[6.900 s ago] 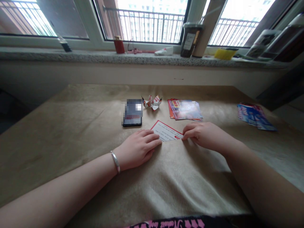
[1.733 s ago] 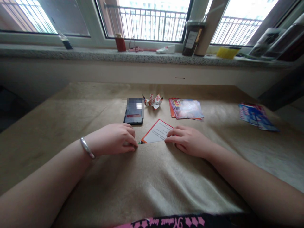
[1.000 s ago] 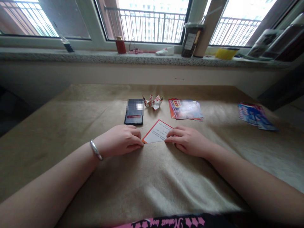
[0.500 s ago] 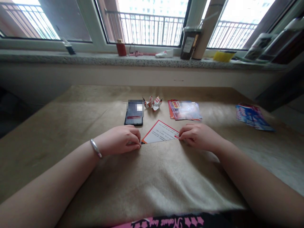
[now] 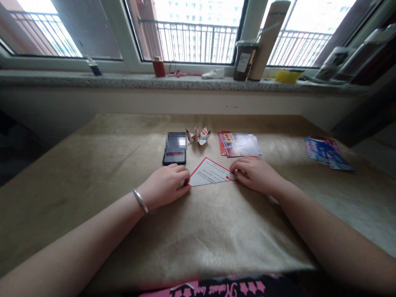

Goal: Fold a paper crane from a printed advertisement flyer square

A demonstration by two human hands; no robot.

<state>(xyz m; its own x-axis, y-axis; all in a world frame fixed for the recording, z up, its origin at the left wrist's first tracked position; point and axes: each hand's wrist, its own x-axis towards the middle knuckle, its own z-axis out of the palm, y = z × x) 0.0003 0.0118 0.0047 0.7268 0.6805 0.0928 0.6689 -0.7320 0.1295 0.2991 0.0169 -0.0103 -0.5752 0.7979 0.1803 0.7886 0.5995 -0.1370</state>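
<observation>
A sheet of printed paper folded into a triangle (image 5: 210, 173) lies on the table, white with red edging and dark print, its point away from me. My left hand (image 5: 168, 183), with a silver bangle at the wrist, pinches the triangle's left corner. At the opposite corner my right hand (image 5: 255, 173) has its fingers closed on the paper's edge. Both fingertips partly cover the corners. Just beyond my left hand lies a dark phone (image 5: 175, 154), part of its screen blurred. Behind the triangle stands a folded paper shape (image 5: 198, 136) with upturned points.
The table (image 5: 130, 140) has a brownish, shiny cover. A stack of colourful flyers (image 5: 243, 144) lies behind my right hand, and blue leaflets (image 5: 328, 152) lie farther right. The windowsill (image 5: 130, 82) holds a red container (image 5: 159, 67), a dark lidded jar (image 5: 244, 62) and a cardboard tube (image 5: 269, 41).
My left hand has shifted right along the paper's left corner. My right hand has moved slightly up and left, still at its corner. The camera view has tilted a little.
</observation>
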